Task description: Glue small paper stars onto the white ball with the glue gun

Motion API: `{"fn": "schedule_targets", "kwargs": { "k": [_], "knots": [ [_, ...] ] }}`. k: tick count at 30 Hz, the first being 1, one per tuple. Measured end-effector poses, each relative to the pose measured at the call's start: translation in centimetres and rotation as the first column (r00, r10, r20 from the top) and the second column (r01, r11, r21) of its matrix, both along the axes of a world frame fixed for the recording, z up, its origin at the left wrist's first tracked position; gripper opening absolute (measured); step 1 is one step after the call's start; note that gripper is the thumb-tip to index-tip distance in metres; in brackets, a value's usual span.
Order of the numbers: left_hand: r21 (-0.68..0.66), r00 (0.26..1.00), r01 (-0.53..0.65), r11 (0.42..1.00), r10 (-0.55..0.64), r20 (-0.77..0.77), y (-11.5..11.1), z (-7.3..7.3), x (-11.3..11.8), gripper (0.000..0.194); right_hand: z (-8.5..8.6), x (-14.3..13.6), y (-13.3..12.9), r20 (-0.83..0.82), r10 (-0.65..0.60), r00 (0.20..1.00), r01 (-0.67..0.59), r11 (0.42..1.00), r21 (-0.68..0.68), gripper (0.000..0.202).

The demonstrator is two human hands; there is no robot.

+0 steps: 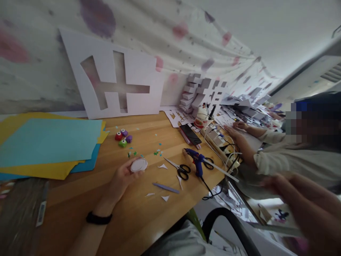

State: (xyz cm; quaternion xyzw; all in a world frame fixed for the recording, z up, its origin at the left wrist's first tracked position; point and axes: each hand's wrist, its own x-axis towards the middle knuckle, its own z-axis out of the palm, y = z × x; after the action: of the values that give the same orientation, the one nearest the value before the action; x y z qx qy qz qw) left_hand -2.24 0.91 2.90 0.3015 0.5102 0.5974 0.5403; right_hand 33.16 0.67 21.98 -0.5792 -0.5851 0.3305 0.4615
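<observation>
Left hand (125,175) grasps 1 white paper disc (139,165) in a thumb-and-finger grip above the wooden table (133,220); right hand (302,202) blurred, grip indeterminable; spotted curtain (144,26) behind.

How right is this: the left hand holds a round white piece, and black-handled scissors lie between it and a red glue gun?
The glue gun is blue, not red; the head view shows it. The left hand does hold the round white piece, with black-handled scissors between it and the glue gun.
</observation>
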Motion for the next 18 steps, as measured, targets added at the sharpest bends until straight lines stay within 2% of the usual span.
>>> {"fn": "schedule_targets", "kwargs": {
  "k": [2,3,4,5,7,9,12,16,18],
  "knots": [
    [-0.005,1.0,-0.013,1.0,0.013,-0.014,-0.1,0.1,0.0,0.06,-1.4,-2.0,1.5,-0.073,0.084,0.994,-0.088,0.995,-0.051,0.029],
    [-0.005,1.0,-0.024,1.0,0.024,-0.018,-0.2,0.2,0.0,0.06,-2.1,-3.2,2.2,-0.168,0.167,0.971,-0.184,0.979,-0.088,0.037],
    [-0.004,0.999,-0.035,0.999,0.035,-0.021,-0.2,0.2,0.0,0.059,-2.8,-4.3,2.9,-0.322,0.243,0.915,-0.3,0.944,-0.14,0.045],
    [-0.001,0.999,-0.046,0.999,0.046,-0.019,-0.3,0.3,0.1,0.058,-3.4,-5.4,3.5,-0.454,0.263,0.851,-0.388,0.898,-0.206,0.049],
    [0.0,0.998,-0.068,0.998,0.068,-0.001,-0.4,0.3,0.2,0.058,-4.2,-7.0,4.3,-0.594,0.253,0.763,-0.489,0.828,-0.276,0.051],
    [-0.01,0.997,-0.075,0.997,0.076,0.016,-0.4,0.2,0.3,0.058,-4.6,-7.8,4.6,-0.656,0.242,0.715,-0.546,0.779,-0.308,0.049],
    [-0.022,0.998,-0.061,0.998,0.062,0.034,-0.4,0.3,0.4,0.06,-4.8,-8.2,4.7,-0.702,0.24,0.67,-0.592,0.744,-0.311,0.044],
    [-0.017,0.996,-0.058,0.998,0.059,0.067,-0.4,0.4,0.4,0.059,-5.6,-8.6,5.2,-0.752,0.229,0.618,-0.615,0.736,-0.282,0.031],
    [-0.025,0.994,-0.073,0.997,0.075,0.079,-0.4,0.4,0.4,0.06,-6.6,-9.3,5.8,-0.727,0.266,0.634,-0.608,0.751,-0.256,0.023]
  ]
}}
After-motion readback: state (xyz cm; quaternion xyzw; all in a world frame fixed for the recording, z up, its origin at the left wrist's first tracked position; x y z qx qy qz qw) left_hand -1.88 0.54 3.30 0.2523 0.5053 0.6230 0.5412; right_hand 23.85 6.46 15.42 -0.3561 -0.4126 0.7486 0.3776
